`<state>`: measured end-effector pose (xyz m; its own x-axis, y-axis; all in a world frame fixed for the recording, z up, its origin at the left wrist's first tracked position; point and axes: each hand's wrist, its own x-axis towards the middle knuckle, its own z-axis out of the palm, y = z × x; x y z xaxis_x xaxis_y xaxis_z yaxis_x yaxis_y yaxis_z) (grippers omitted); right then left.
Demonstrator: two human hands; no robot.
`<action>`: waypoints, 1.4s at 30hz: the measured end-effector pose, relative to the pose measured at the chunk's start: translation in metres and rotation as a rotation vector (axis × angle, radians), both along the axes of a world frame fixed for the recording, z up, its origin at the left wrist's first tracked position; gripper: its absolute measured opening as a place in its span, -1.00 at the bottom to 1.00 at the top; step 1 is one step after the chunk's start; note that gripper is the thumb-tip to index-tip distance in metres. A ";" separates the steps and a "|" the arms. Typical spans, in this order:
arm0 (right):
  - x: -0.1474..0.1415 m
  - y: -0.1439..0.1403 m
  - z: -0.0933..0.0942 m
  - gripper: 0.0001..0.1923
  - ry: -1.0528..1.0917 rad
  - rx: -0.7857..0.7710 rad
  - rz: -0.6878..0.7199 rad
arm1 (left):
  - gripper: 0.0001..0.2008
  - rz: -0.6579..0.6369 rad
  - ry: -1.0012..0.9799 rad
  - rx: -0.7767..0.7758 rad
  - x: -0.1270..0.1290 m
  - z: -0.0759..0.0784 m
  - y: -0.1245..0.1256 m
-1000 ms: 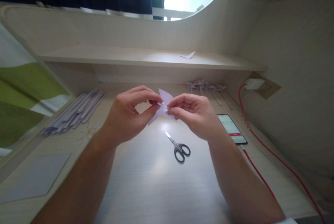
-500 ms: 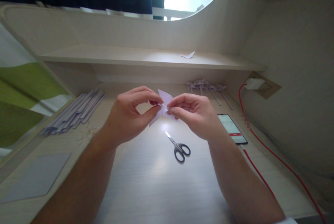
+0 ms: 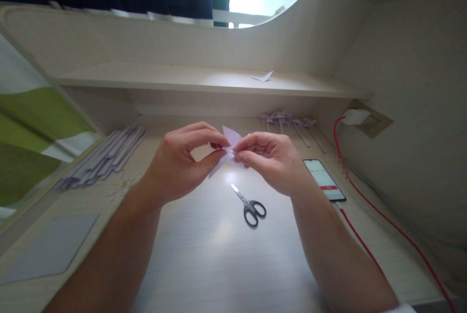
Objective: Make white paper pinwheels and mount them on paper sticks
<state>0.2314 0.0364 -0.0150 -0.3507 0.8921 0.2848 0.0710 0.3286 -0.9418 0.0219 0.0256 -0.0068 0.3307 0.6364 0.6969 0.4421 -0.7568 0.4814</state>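
Left hand (image 3: 178,165) and right hand (image 3: 272,160) both pinch the small folded lilac paper piece (image 3: 229,145) mid-air above the pale wooden desk's (image 3: 204,254) middle, over the black-handled scissors (image 3: 250,204), so I'd keep fingertips tight at the centre for a neat crease.

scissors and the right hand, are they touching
Apart. The head view shows the scissors lying on the desk with bare desk between them and the right hand, which pinches the paper above.
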 end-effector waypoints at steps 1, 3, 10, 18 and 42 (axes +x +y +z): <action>0.000 0.000 0.000 -0.91 -0.003 0.003 -0.003 | -0.86 -0.001 0.003 0.003 0.000 0.000 0.000; 0.000 0.000 0.000 -0.91 -0.008 0.006 -0.003 | -0.86 -0.003 0.012 0.008 0.000 0.000 0.000; 0.000 -0.001 0.001 -0.91 -0.027 0.015 0.000 | -0.87 -0.008 0.013 -0.001 0.001 0.001 -0.001; 0.000 -0.002 0.001 -0.89 -0.080 0.068 -0.039 | -0.85 -0.015 -0.004 -0.014 0.003 0.002 -0.002; -0.001 -0.007 0.005 -0.92 -0.064 0.120 -0.097 | -0.83 -0.007 -0.093 -0.065 0.003 -0.006 0.001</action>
